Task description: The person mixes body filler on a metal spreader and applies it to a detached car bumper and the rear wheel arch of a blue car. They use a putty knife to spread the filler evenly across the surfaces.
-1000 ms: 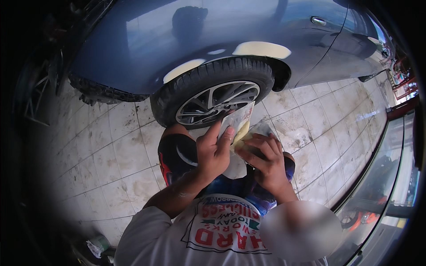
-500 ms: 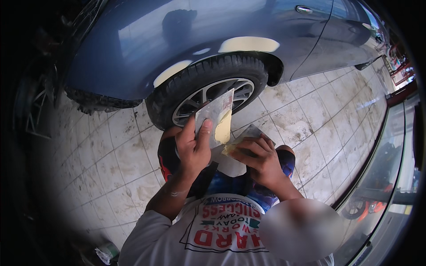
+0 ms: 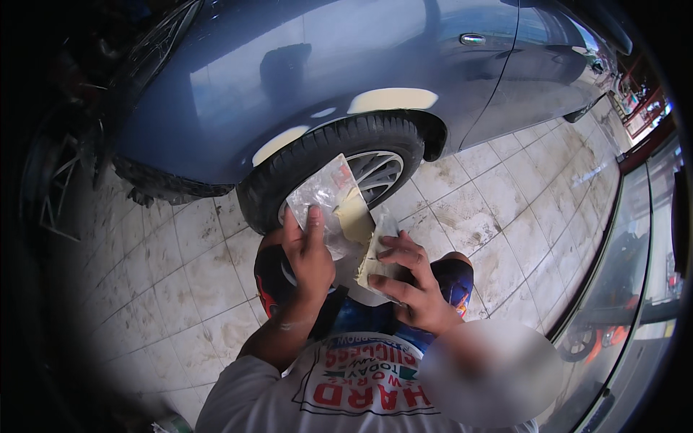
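My left hand point(image 3: 310, 263) grips a flat, translucent putty board point(image 3: 314, 198), thumb on its upper face. A lump of pale yellow body filler point(image 3: 354, 218) sits along the board's right side. In my right hand point(image 3: 417, 285) is a thin putty spreader point(image 3: 377, 252), its left edge smeared with filler and close to the board's lower right edge; whether they touch I cannot tell. Beyond my hands, the blue-grey car fender point(image 3: 238, 94) bears a long cream filler patch point(image 3: 393, 100), a second patch point(image 3: 280, 144) and a small pale spot point(image 3: 324, 112) above the wheel arch.
The car's front tyre point(image 3: 263, 191) stands just past the board. Stained white tiles point(image 3: 469, 206) cover the floor. A glass panel with a dark frame point(image 3: 628, 289) runs along the right. My knees are bent on both sides of my hands.
The board has tilted leftward, and its filler lump looks broader. My right hand has turned the spreader more upright beside the board. The whole view has shifted slightly.
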`<state>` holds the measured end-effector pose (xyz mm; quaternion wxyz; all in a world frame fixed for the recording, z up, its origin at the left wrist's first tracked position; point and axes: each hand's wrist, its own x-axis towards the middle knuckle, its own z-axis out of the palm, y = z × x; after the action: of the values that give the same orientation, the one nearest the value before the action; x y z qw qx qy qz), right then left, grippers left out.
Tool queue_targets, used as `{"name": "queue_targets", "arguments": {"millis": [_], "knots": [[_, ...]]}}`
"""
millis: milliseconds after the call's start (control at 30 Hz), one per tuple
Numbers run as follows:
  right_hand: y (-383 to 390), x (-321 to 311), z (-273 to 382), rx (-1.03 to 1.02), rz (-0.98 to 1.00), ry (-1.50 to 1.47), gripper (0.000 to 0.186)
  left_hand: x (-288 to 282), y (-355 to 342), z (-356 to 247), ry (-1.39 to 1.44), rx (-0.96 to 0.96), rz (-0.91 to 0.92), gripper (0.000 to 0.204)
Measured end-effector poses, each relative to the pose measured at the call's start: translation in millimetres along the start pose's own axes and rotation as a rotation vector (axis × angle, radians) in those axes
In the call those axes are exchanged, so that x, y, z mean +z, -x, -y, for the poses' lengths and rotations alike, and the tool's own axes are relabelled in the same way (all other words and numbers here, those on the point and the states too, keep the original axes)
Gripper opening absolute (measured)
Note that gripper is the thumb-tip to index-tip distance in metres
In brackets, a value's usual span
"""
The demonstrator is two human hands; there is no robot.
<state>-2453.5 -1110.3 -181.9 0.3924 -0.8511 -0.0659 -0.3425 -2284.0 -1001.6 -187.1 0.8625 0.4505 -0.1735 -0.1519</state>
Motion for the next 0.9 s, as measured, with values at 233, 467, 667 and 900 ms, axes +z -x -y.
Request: {"name": "queue_targets", "arguments": {"millis": [233, 467, 667, 900], "knots": [[19.8, -21.6, -63.8, 0.252, 0.215, 0.447, 0.073, -23.2, 23.5, 28.4, -0.012, -0.403, -0.045, 0.033], [25.7, -34.0, -54.0, 0.265, 0.137, 0.42, 0.065, -14.2, 28.5, 32.6, -0.838, 0.437, 0.47, 0.029], [13.7, -2.2, -34.1, 0.123, 0.092, 0.323, 0.062, 2.2, 8.6, 24.0, -0.696, 0.342, 0.32, 0.029], [21.9, 2.8, -15.5, 0.069, 0.02, 0.172, 0.061, 0.1, -9.2, 25.0, -0.353, 0.146, 0.022, 0.024]]}}
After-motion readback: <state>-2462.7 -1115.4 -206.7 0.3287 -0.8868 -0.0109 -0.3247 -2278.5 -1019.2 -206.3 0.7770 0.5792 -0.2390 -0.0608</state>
